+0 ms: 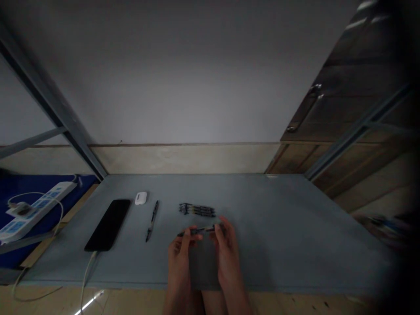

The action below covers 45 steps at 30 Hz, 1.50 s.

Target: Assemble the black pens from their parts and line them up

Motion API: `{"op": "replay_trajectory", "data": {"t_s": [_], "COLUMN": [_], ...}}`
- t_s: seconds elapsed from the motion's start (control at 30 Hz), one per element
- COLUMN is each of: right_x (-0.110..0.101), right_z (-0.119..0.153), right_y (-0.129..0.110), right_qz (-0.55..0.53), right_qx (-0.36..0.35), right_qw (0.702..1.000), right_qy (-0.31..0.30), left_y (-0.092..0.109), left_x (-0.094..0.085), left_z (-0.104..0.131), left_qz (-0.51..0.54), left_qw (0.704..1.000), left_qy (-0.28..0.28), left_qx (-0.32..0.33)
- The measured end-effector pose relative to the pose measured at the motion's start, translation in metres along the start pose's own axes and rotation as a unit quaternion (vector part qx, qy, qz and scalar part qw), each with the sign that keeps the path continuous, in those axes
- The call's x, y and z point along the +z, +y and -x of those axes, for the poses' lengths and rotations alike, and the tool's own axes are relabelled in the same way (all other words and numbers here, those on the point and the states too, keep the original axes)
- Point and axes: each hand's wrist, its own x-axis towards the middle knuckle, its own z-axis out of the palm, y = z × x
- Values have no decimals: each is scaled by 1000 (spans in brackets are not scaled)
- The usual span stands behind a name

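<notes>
on the flat grey tabletop (278, 227) lie 1 slim black smartphone (108, 224), 1 small white rounded earbud case (141, 198), 1 single dark pen (152, 221) and 1 small cluster of dark pens (197, 210); how many pens are in that cluster is too dim to count. 1 more dark pen, the held pen (201, 229), is in the hands. taking the smartphone as the landmark: the earbud case sits just beyond its far right corner, the single pen lies near its right edge and roughly parallel to it, the pen cluster lies well to its right, and the held pen is further right again, nearer the front edge than the cluster. 1 white cable (85, 275) runs from the smartphone's near end off the front of the tabletop. well to the left of the smartphone, off the tabletop on a blue surface, is 1 white power strip (36, 211) with a plug and cord in it.

2 hands are in view. the left hand (179, 258) has its fingertips closed in a pinch on the left part of the held pen. the right hand (226, 251) pinches the right part of the same pen, fingers curled around it. the pen lies about level between them, just above the tabletop; whether it touches the surface cannot be told.
</notes>
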Motion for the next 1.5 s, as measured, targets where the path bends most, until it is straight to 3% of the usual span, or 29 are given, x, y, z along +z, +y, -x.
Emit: {"op": "replay_trajectory", "data": {"t_s": [0.13, 0.27, 0.43, 0.5, 0.67, 0.77, 0.97, 1.07, 1.2, 1.5], "right_x": [0, -4, -8, -9, -11, -15, -26, -28, -27, -25], "right_z": [4, 4, 1, 1, 2, 0, -6, -8, -8, -7], "right_y": [-11, -23, -33, -37, -43, -40, -28, -25, -23, -21], "right_qz": [-108, -179, -354, -401, -464, -488, -535, -551, -566, -559], "right_qx": [117, 136, 178, 170, 156, 143, 136, 134, 126, 137], "right_qw": [986, 973, 914, 896, 869, 859, 832, 821, 812, 813], "right_qy": [-44, -44, -86, -85, -69, -58, -47, -64, -71, -83], "left_y": [4, 9, 13, 14, 12, 9, 3, 2, 1, 2], "left_x": [0, 0, 5, 7, 12, 11, -1, -4, -5, -5], "left_z": [4, 8, 12, 13, 15, 13, 2, -1, -3, -3], "left_qz": [-76, -156, -204, -238, -314, -301, -150, -31, 48, 83], "left_qw": [996, 983, 956, 943, 921, 928, 984, 995, 993, 991], "left_qy": [-53, -90, -199, -212, -185, -159, -5, 51, 64, 63], "left_qx": [2, 30, 72, 95, 138, 149, 101, 82, 86, 89]}}
